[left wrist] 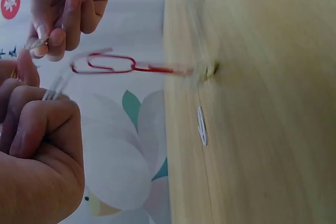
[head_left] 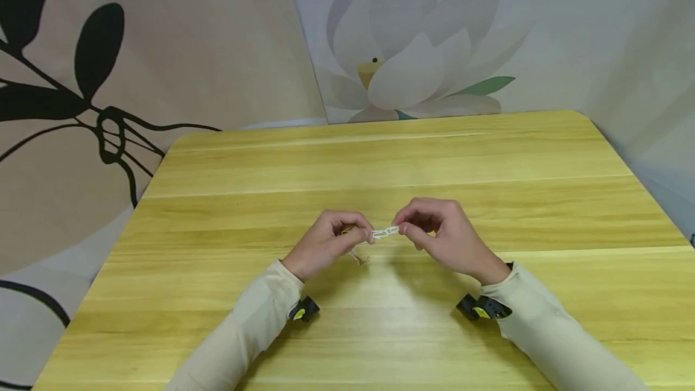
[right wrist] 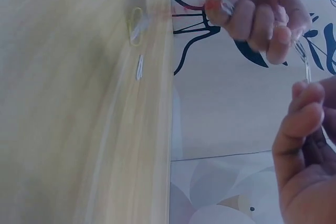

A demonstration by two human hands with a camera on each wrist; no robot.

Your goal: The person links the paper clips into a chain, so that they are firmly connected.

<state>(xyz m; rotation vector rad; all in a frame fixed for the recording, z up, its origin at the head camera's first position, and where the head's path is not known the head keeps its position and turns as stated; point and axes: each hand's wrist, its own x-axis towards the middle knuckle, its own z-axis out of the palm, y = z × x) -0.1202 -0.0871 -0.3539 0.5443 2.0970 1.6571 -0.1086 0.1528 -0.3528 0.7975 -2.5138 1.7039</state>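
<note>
Over the middle of the table, my left hand [head_left: 326, 246] and right hand [head_left: 450, 240] face each other. White paper clips [head_left: 384, 233] linked end to end span the small gap between them. Thumb and fingers of the left hand pinch one end, and those of the right hand pinch the other. From the left hand a chain of clips dangles toward the tabletop. In the left wrist view its red paper clip [left wrist: 114, 72] is linked to another red one, blurred. Lower down are a yellow paper clip [right wrist: 129, 29] and a white paper clip [right wrist: 139, 68].
A light wooden table [head_left: 217, 216] with rounded far corners lies under both hands. Behind it hangs a pale backdrop [head_left: 570, 29] printed with a large flower and dark leaves. Small black wrist cameras [head_left: 306, 309] stick out from under the sleeve cuffs.
</note>
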